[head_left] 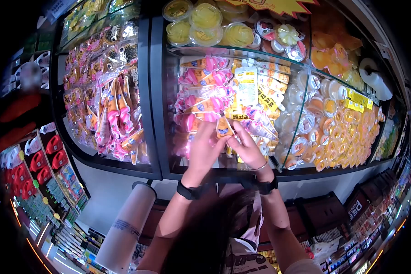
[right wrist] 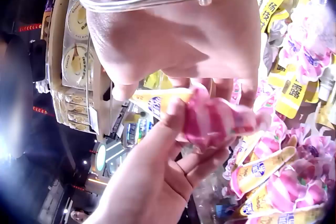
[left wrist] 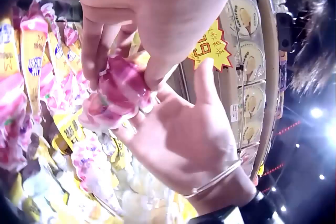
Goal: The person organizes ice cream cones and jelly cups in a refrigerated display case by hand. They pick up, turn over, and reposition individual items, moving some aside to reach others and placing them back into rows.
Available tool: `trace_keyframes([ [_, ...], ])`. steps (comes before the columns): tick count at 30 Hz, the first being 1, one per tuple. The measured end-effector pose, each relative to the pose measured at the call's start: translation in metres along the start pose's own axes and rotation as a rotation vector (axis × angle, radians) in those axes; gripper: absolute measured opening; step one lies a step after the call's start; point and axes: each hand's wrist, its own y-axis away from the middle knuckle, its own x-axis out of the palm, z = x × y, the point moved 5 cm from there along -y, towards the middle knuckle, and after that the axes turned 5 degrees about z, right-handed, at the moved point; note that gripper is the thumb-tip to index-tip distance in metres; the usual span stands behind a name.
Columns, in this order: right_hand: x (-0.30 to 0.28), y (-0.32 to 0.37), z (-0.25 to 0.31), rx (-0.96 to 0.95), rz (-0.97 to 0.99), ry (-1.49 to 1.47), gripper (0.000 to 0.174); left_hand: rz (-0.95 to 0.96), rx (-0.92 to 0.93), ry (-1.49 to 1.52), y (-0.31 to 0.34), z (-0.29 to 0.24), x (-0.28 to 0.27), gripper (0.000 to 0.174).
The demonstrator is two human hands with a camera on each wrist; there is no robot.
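Between the two hands is an ice-cream-cone-shaped sweet pack [head_left: 223, 128] with an orange cone and blue lettering. Its pink swirled end [right wrist: 207, 121] shows in the right wrist view. My left hand [head_left: 204, 148] pinches the pack, thumb on one side and fingers on the other. My right hand [left wrist: 181, 137], wearing a thin bangle, is spread under the pack in the left wrist view, its thumb extended and its fingers partly hidden behind the pink end. Both hands hover over a bin of similar cone packs [head_left: 201, 107], with white and yellow pouches [head_left: 246, 86] beside them.
Glass dividers [head_left: 297, 121] separate the bins. To the right are many small yellow cups [head_left: 347, 141], and to the left more cone packs [head_left: 116, 109]. Round yellow tubs [head_left: 205, 16] stand at the back. A plastic bag roll [head_left: 128, 228] is below the counter's dark front edge [head_left: 205, 176].
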Motion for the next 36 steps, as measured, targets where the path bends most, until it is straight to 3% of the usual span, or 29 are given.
trace_keyframes([
  [1,0.003,0.002,-0.006,0.031,-0.033,0.055,0.053,-0.020,-0.061,0.160,0.001,-0.001,0.004,0.037],
  [3,0.005,0.003,-0.016,0.003,-0.132,0.039,0.047,-0.003,-0.212,0.345,0.004,0.013,0.013,0.024],
  [6,-0.001,0.002,-0.024,0.017,-0.220,-0.175,0.042,-0.049,-0.324,0.608,0.003,0.020,0.019,0.023],
  [9,-0.014,-0.013,-0.015,0.002,-0.124,-0.119,0.037,-0.063,-0.274,0.530,-0.006,0.042,0.019,0.025],
  [10,-0.017,-0.023,-0.011,-0.006,-0.165,-0.119,0.032,-0.004,-0.271,0.509,-0.014,0.044,0.016,0.033],
  [13,-0.035,-0.062,0.022,-0.071,-0.181,0.414,0.027,-0.221,-0.122,0.383,-0.039,0.055,-0.003,0.048],
  [15,-0.043,-0.094,0.030,-0.135,-0.156,0.650,0.024,-0.342,-0.053,0.060,-0.061,0.042,-0.027,0.067],
  [16,-0.048,-0.115,0.015,-0.171,-0.097,0.730,0.024,-0.356,-0.009,-0.118,-0.069,0.035,-0.034,0.064],
  [19,-0.051,-0.158,-0.015,-0.125,0.014,0.926,0.027,-0.054,0.101,-0.461,-0.092,0.058,-0.029,0.054],
  [20,-0.053,-0.168,-0.030,-0.082,0.062,0.953,0.024,0.012,0.145,-0.487,-0.092,0.064,-0.025,0.049],
  [23,-0.051,-0.172,-0.030,-0.028,0.054,1.048,0.029,0.118,0.002,-0.354,-0.086,0.073,-0.017,0.050],
  [27,-0.043,-0.158,-0.019,-0.180,-0.135,1.173,0.039,0.154,-0.061,-0.365,-0.083,0.076,-0.015,0.048],
  [30,-0.038,-0.160,-0.021,-0.205,-0.168,1.271,0.043,0.130,-0.056,-0.388,-0.082,0.085,-0.012,0.043],
  [34,-0.033,-0.155,-0.016,-0.195,-0.203,1.269,0.042,0.174,-0.041,-0.446,-0.074,0.084,-0.010,0.051],
  [36,-0.030,-0.147,-0.010,-0.288,-0.262,1.270,0.040,0.176,0.024,-0.532,-0.068,0.081,-0.013,0.055],
])
